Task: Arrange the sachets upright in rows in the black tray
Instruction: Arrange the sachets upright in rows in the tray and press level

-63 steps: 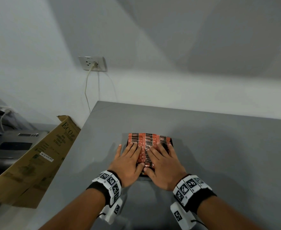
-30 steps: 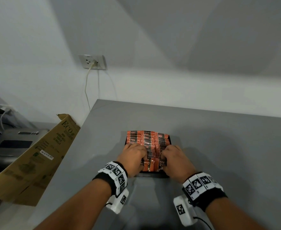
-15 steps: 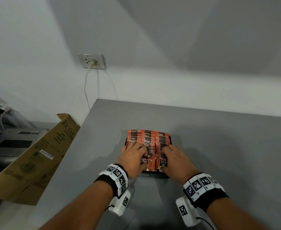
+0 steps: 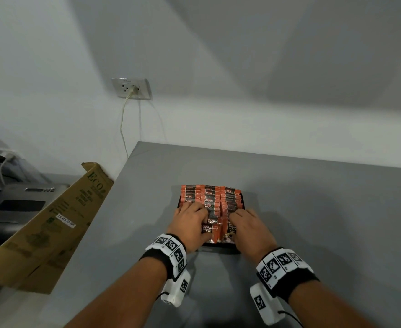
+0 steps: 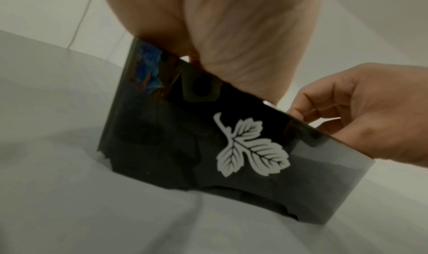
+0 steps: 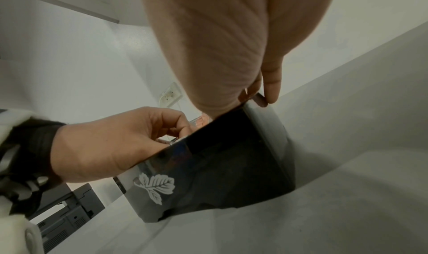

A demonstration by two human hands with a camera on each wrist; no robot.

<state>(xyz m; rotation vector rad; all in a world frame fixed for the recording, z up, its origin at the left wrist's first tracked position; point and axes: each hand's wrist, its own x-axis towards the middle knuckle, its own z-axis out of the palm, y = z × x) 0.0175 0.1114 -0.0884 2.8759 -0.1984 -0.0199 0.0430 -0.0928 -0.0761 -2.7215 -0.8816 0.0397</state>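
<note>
Both hands are curled into the near end of the black tray [image 4: 240, 199]. The left hand [image 4: 190, 223] has its fingers bent down among the orange-and-black sachets [image 4: 210, 197], pinching the front ones by their top edges. The right hand [image 4: 248, 227] does the same on its side, its little finger hooked over the tray's right rim.

Two seconds ago both palms lay flat on top of the packs, fingers straight; now the fingers dig in. I take that as pressing finished and the last near sachets being pulled upright, so the job looks close to done.

The tray sits on the grey bench [image 4: 313, 209], toward its left edge and nearer the front than the wall. Count: one tray, three rows of sachets; the number per row is too crowded to tell. A cardboard box [image 4: 52, 223] leans off the bench's left edge.
</note>
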